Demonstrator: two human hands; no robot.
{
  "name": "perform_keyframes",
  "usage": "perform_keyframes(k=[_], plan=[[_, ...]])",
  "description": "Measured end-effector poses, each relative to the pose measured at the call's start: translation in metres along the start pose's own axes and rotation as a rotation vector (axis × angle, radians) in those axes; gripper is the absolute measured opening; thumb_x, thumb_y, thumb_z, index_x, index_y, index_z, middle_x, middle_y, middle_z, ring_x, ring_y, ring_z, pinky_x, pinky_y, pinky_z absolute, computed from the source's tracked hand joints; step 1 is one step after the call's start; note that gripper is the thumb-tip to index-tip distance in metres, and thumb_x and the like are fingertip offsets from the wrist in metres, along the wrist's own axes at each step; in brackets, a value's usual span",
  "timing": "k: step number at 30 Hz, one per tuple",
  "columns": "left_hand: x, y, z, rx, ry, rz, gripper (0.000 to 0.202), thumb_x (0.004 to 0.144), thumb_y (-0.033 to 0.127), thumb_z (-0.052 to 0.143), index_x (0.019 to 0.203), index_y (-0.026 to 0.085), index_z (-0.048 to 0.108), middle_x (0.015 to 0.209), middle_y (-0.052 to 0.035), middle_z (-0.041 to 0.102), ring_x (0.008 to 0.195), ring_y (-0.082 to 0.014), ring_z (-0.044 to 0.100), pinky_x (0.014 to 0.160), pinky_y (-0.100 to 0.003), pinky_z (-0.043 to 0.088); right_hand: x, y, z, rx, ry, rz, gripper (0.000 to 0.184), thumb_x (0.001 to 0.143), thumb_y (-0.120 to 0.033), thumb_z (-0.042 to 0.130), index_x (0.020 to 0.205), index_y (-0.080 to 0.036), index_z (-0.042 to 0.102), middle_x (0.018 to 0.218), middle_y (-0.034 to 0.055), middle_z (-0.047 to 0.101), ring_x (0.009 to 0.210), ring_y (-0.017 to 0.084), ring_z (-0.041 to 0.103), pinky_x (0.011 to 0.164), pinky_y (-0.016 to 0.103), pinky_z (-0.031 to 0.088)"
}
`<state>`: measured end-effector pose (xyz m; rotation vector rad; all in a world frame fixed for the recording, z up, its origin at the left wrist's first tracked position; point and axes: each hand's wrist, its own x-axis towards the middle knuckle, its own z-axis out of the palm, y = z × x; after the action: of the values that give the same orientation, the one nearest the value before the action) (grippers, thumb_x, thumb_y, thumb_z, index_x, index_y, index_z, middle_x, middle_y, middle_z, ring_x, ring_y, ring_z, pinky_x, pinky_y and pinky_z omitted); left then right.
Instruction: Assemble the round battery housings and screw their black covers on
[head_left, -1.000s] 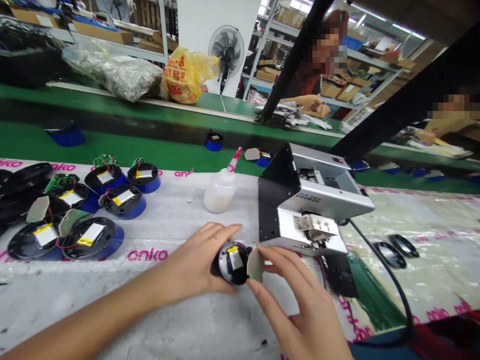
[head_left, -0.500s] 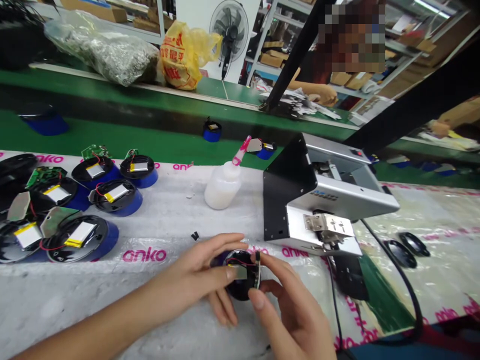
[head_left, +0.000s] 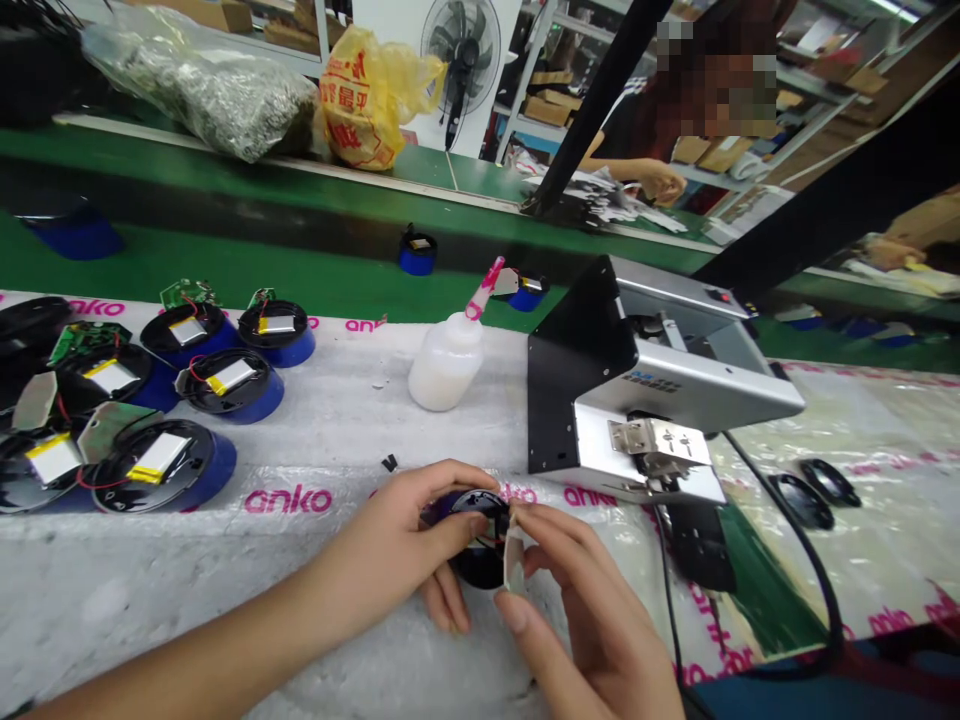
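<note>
Factory bench under a white foam sheet [head_left: 315, 440] printed "anko", with a green conveyor belt [head_left: 300, 275] running behind it. At the front edge, between both hands: a round black unit [head_left: 480, 572], down on the sheet, just in front of the silver-and-black machine [head_left: 675, 390]. Left hand [head_left: 397, 550]: grips the unit's left side, thumb over the top rim, fingers tucked beneath. Right hand [head_left: 592, 620]: pinches a small pale plate [head_left: 514, 560] between thumb and forefinger, nearly edge-on, touching the unit's right rim. A trace of red wire on the unit, too small to follow. Left of the machine, upright, a white squeeze bottle [head_left: 446, 370] with a pink nozzle. Near the left hand, a small black scrap [head_left: 388, 462]. Far left, well apart from the hands, a cluster of blue-rimmed units [head_left: 229, 385] with batteries on top. Across the belt, a co-worker's hand [head_left: 660, 180] over scattered papers. From beneath the machine, a black cable [head_left: 799, 570] looping across the sheet.
</note>
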<state>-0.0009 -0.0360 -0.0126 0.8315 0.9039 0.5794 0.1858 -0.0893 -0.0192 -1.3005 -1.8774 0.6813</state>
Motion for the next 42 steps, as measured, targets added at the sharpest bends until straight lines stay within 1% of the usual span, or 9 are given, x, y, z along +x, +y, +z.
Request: perform_keyframes(k=[4,7,12,14,17,25,32,38,42], plan=[[0.002,-0.005,0.004,-0.006,0.028,0.025,0.029,0.090,0.024,0.059,0.118,0.023,0.060,0.054,0.0053,0.064,0.040,-0.0114,0.062,0.040,-0.017,0.051,0.011,0.001,0.000,-0.143,0.013,-0.205,0.039,0.092,-0.014,0.064,0.129,-0.023,0.057,0.121,0.0104,0.059,0.112,0.025,0.059,0.093,0.038,0.057],[0.001,-0.008,0.002,-0.008,0.021,0.055,0.032,0.091,0.029,0.060,0.122,0.022,0.060,0.051,0.0058,0.061,0.041,-0.0117,0.062,0.041,-0.018,0.051,0.017,0.006,-0.001,-0.183,-0.003,-0.325,0.032,0.092,-0.008,0.063,0.120,-0.022,0.063,0.119,0.0111,0.059,0.113,0.026,0.058,0.088,0.038,0.058],[-0.003,-0.009,-0.015,-0.061,-0.180,0.069,0.059,0.085,0.017,0.069,0.140,0.024,0.051,0.068,0.0022,0.070,0.063,-0.0140,0.072,0.066,-0.026,0.060,0.026,0.009,-0.012,-0.245,-0.086,-0.420,0.032,0.095,-0.012,0.061,0.125,-0.022,0.064,0.120,0.0127,0.058,0.111,0.026,0.059,0.079,0.036,0.060],[-0.004,-0.008,-0.021,-0.075,-0.245,0.066,0.070,0.080,0.012,0.075,0.142,0.027,0.048,0.075,0.0015,0.073,0.071,-0.0149,0.074,0.073,-0.028,0.059,0.032,0.006,-0.018,-0.264,-0.141,-0.436,0.027,0.097,-0.016,0.060,0.123,-0.021,0.066,0.117,0.0133,0.059,0.103,0.025,0.061,0.074,0.035,0.060],[-0.005,-0.004,-0.023,-0.063,-0.247,0.037,0.072,0.077,0.017,0.081,0.141,0.028,0.051,0.075,0.0020,0.074,0.071,-0.0152,0.075,0.071,-0.025,0.058,0.042,0.001,-0.026,-0.311,-0.234,-0.450,0.023,0.099,-0.020,0.057,0.119,-0.020,0.068,0.114,0.0136,0.060,0.091,0.021,0.061,0.070,0.033,0.059],[-0.001,-0.004,-0.018,-0.029,-0.189,0.064,0.053,0.088,0.025,0.069,0.139,0.025,0.055,0.072,-0.0003,0.074,0.061,-0.0172,0.074,0.061,-0.026,0.059,0.056,-0.007,-0.040,-0.453,-0.482,-0.475,0.034,0.102,-0.017,0.049,0.135,-0.022,0.056,0.126,0.0143,0.054,0.106,0.025,0.055,0.081,0.037,0.056],[-0.001,-0.003,-0.016,-0.093,-0.167,0.057,0.049,0.094,0.028,0.062,0.141,0.021,0.051,0.070,0.0003,0.073,0.061,-0.0163,0.075,0.061,-0.026,0.060,0.050,-0.016,-0.031,-0.513,-0.393,-0.478,0.025,0.099,-0.013,0.049,0.117,-0.015,0.065,0.119,0.0166,0.057,0.100,0.026,0.060,0.078,0.038,0.059],[-0.003,-0.007,-0.008,-0.065,-0.050,0.021,0.044,0.095,0.032,0.058,0.137,0.019,0.053,0.083,-0.0040,0.075,0.062,-0.0158,0.074,0.061,-0.026,0.060,0.047,-0.017,-0.027,-0.416,-0.336,-0.408,0.025,0.097,-0.012,0.051,0.119,-0.014,0.065,0.119,0.0151,0.058,0.106,0.025,0.059,0.084,0.037,0.059],[-0.005,-0.009,-0.004,-0.030,-0.012,0.031,0.045,0.096,0.034,0.055,0.139,0.020,0.051,0.073,-0.0009,0.072,0.062,-0.0164,0.072,0.060,-0.026,0.059,0.050,-0.015,-0.028,-0.371,-0.353,-0.382,0.024,0.097,-0.014,0.054,0.118,-0.016,0.066,0.119,0.0130,0.060,0.106,0.025,0.059,0.083,0.037,0.059]])
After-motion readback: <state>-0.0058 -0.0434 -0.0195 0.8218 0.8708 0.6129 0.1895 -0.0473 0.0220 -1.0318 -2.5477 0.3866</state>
